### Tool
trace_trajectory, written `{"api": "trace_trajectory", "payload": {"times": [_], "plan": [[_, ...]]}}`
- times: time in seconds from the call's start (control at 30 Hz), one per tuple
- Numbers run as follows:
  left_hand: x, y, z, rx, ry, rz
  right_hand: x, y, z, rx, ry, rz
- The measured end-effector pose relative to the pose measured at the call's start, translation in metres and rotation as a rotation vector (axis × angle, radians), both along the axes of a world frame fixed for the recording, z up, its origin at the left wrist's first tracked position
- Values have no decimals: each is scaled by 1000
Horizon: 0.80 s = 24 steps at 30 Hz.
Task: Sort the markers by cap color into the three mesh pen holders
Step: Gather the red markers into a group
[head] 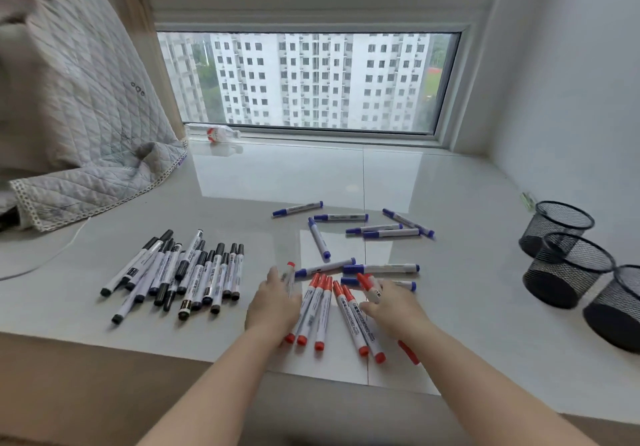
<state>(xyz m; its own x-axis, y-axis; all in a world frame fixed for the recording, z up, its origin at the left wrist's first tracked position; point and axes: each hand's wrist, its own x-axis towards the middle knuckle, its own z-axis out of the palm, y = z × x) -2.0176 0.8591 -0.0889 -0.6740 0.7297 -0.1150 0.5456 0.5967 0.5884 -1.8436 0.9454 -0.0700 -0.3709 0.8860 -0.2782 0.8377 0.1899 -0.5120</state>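
Note:
Several red-capped markers (pixel 323 310) lie side by side near the sill's front edge, between my two hands. My left hand (pixel 273 303) holds one red-capped marker (pixel 289 277) along its fingers and rests on the left of the row. My right hand (pixel 394 307) pinches another red-capped marker (pixel 369 286) at the right of the row. Several black-capped markers (pixel 180 272) form a pile to the left. Blue-capped markers (pixel 360 237) lie scattered behind the red ones. Three black mesh pen holders (pixel 568 269) stand at the right, with no markers visible in them.
A quilted grey blanket (pixel 79 127) drapes over the sill's far left. A clear plastic bottle (pixel 214 133) lies by the window frame. A white cable (pixel 52 255) runs along the left. The white wall (pixel 571 99) closes the right side behind the holders.

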Motion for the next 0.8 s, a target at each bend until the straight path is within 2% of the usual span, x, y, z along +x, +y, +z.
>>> {"api": "trace_trajectory", "payload": {"times": [0.1, 0.3, 0.43, 0.67, 0.8], "plan": [[8, -4, -4, -15, 22, -50, -2, -11, -10, 45, 34, -18], [23, -13, -15, -93, 215, -119, -21, -39, -27, 220, 158, -51], [23, -16, -23, -78, 252, -195, -34, -44, -31, 257, 96, -86], [5, -25, -35, -30, 331, -235, -57, -52, -32, 231, 59, -56], [-3, -32, -40, 37, 322, -254, -67, -59, -34, 174, 142, -53]]}}
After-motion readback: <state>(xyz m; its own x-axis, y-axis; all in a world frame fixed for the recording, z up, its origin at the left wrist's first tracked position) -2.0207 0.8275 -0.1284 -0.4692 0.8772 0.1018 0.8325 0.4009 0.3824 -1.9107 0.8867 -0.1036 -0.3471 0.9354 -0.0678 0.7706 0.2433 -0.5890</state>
